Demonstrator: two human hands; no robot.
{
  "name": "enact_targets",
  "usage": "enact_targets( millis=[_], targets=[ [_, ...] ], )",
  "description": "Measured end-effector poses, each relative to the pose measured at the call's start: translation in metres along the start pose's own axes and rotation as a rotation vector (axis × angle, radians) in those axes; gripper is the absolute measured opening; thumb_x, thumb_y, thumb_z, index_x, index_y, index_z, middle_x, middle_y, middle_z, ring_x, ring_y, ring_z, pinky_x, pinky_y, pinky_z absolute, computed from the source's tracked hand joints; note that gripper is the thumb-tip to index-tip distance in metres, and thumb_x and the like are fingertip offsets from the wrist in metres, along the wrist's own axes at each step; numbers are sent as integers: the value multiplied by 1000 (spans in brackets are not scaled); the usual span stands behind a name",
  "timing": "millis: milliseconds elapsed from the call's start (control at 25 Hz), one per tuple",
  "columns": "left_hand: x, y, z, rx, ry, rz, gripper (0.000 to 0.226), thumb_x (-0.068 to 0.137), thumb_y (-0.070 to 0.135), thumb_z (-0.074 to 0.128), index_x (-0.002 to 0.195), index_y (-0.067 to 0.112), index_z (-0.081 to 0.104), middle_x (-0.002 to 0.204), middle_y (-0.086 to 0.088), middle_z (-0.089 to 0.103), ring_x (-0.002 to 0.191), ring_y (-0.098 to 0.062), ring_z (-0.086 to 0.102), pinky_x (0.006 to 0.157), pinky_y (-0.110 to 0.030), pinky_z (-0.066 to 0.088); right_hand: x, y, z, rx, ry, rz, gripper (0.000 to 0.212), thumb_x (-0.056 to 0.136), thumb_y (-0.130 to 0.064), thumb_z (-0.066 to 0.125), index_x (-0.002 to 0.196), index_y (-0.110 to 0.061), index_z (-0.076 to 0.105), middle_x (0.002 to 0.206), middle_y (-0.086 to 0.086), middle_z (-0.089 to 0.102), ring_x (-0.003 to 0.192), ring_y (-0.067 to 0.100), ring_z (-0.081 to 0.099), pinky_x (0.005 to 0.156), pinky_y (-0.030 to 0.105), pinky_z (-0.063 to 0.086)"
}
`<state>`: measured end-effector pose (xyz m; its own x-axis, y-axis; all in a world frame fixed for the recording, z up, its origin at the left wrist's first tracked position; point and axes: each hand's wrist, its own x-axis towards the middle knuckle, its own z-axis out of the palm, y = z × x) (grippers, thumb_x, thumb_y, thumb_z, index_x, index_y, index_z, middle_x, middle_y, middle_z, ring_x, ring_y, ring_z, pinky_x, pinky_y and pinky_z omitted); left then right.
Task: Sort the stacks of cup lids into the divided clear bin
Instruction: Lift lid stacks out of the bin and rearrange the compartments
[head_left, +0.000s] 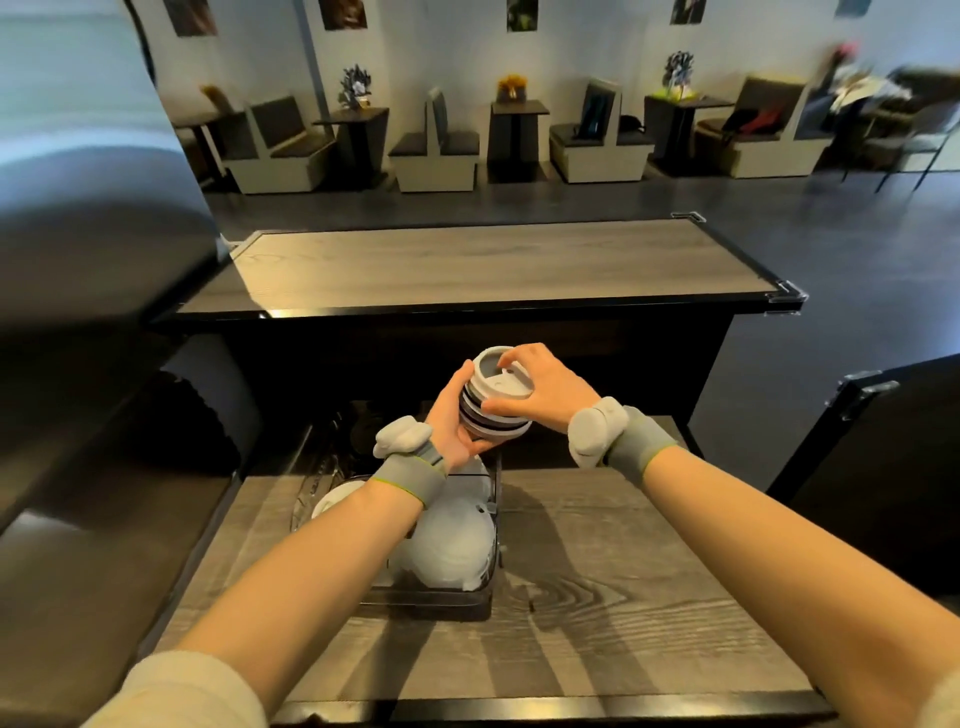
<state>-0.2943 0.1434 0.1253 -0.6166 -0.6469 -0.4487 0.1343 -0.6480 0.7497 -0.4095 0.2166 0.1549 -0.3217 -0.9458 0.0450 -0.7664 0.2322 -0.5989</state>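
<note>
A person's left hand (457, 415) is cupping the underside of a short stack of white cup lids (496, 402) while the right hand (545, 389) is gripping its top, fingers curled over the rim. The stack is hanging just above the far end of the divided clear bin (441, 603), which is sitting on a wood-grain table (623, 597) and holding more lids.

This is a café or small restaurant dining room. Well beyond the fingers (511, 358), a row of upholstered booth benches (441, 150) alternates with small dark pedestal tables (517, 111) along a pale wall hung with framed pictures (343, 13). Decorative centrepieces (356, 88) stand on those tables, and a long wood-grain table (493, 265) runs across just past the fingers.
</note>
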Motion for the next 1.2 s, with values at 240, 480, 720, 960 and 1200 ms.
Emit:
enact_targets(
  millis=[240,480,720,960,1200],
  targets=[
    [-2,13,-30,-28,-43,-8,60,90,59,43,126,12,54,107,-15,65,106,-31,60,81,-44,52,14,-30,15,211,-29,42,51,86,-41,59,130,-20,44,134,10,38,119,26,47,92,29,42],
    [-2,32,-51,-63,-14,32,41,94,37,48,121,9,59,117,-15,61,96,-28,61,80,-43,51,28,-39,25,655,-27,113,53,94,-34,49,139,-14,31,128,4,43,112,18,48,88,28,44],
    [4,59,-92,-67,96,105,24,93,35,46,99,17,62,104,-9,64,93,-24,60,82,-45,48,43,-35,30,861,-96,173,60,90,-37,51,141,-17,27,137,8,39,115,20,42,93,32,41],
    [2,91,-137,-79,155,190,25,96,35,42,89,21,62,80,-1,72,86,-20,61,60,-34,59,45,-41,73,624,-448,118,74,68,-23,67,135,-11,37,120,12,50,105,20,48,85,26,42],
    [-3,100,-149,-66,160,199,24,95,36,43,90,22,62,66,2,75,85,-20,62,61,-35,59,45,-68,137,59,-619,-258,73,69,-25,81,130,-18,41,133,6,48,121,20,49,105,31,39]
  ],
)
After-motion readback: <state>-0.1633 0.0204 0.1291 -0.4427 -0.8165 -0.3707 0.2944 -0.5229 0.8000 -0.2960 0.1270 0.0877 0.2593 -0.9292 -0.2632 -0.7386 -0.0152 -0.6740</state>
